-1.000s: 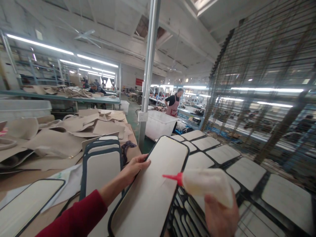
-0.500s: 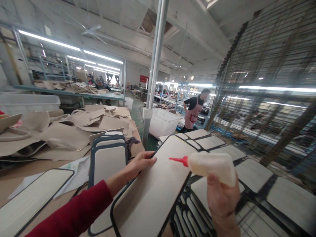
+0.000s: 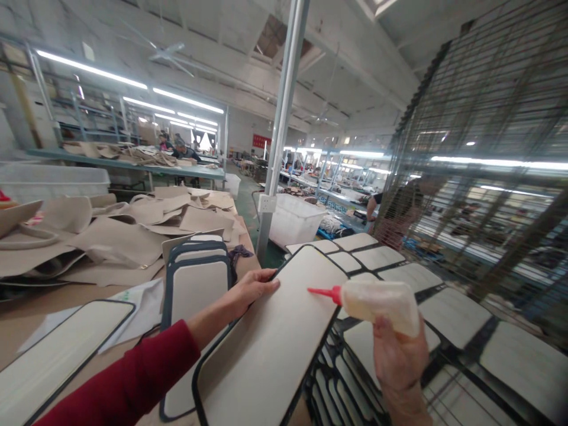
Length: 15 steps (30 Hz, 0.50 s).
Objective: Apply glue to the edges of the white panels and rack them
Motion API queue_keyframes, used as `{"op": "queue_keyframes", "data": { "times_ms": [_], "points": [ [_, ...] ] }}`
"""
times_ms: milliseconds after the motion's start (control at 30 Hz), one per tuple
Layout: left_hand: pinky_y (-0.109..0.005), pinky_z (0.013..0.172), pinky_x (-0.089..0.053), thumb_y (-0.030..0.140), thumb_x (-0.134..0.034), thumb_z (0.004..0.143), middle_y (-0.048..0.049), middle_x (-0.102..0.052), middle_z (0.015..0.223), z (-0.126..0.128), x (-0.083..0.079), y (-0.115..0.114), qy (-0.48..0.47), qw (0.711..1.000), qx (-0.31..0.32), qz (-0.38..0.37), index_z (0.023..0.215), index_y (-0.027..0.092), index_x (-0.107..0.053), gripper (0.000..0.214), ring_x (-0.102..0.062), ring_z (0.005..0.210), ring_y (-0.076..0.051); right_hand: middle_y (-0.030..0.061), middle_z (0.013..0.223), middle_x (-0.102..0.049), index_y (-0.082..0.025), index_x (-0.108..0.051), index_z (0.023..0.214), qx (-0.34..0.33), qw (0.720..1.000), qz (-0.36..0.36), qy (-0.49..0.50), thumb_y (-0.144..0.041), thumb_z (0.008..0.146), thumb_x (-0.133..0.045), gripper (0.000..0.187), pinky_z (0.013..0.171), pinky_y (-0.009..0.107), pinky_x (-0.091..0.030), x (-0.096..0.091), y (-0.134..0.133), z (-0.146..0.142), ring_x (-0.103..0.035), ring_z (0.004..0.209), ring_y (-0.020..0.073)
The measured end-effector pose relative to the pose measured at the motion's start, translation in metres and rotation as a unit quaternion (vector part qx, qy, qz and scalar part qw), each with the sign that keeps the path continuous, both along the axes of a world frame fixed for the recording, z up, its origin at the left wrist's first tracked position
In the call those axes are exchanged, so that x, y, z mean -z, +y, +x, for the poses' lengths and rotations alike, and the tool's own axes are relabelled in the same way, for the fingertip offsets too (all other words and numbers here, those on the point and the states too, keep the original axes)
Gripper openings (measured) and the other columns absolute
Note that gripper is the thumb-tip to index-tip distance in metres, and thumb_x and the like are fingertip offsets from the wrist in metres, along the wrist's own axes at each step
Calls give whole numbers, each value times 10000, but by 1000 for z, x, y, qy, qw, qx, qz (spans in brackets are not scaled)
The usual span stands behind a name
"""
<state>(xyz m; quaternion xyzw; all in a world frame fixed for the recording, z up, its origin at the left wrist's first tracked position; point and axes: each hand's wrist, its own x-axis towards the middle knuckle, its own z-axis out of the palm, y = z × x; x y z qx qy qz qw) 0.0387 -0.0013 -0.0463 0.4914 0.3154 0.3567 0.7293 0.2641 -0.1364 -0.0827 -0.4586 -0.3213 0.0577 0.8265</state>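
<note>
My left hand [image 3: 254,291] grips the upper left edge of a long cream panel with a dark rim [image 3: 270,343], thumb on its face. The panel is held tilted in front of me. In my right hand [image 3: 399,352] is a clear squeeze bottle [image 3: 381,302] of pale yellowish liquid, lying nearly level. Its red nozzle [image 3: 326,293] points left over the panel's face; whether the tip touches is hard to tell. Behind my left forearm stands a stack of similar dark-rimmed panels [image 3: 199,290]. Another such panel [image 3: 66,355] lies at the lower left.
Beige cut pieces [image 3: 119,236] are heaped on the table at left. To the right, several cream panels [image 3: 457,313] lie on a wire rack, with raised wire mesh [image 3: 483,118] above. A metal post [image 3: 279,118] and white bin [image 3: 293,219] stand ahead. A person [image 3: 399,207] is behind the mesh.
The person in the apron has moved right, behind the mesh. The bottle and its nozzle have shifted slightly over the panel. My left hand keeps its grip.
</note>
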Motion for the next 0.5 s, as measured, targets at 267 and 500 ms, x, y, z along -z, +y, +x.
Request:
{"op": "queue_keyframes", "data": {
  "times_ms": [267,500],
  "points": [
    [-256,571,-484,328,-857,472,-65,-735,750,-7,8,9,3,1000,-17,-5,1038,115,-704,623,-647,609,-183,126,1056,-636,-137,-513,1246,-40,996,-48,61,-395,597,-797,754,840,429,-500,19,-20,-18,-621,892,255],
    [-245,518,-473,274,-850,503,-56,-727,701,-3,16,15,-6,999,-44,-31,1012,120,-700,552,-632,554,-172,139,1032,-652,-132,-562,1169,-85,990,-95,53,-463,525,-819,769,787,399,-526,45,-29,-39,-613,963,305]
  ]
}}
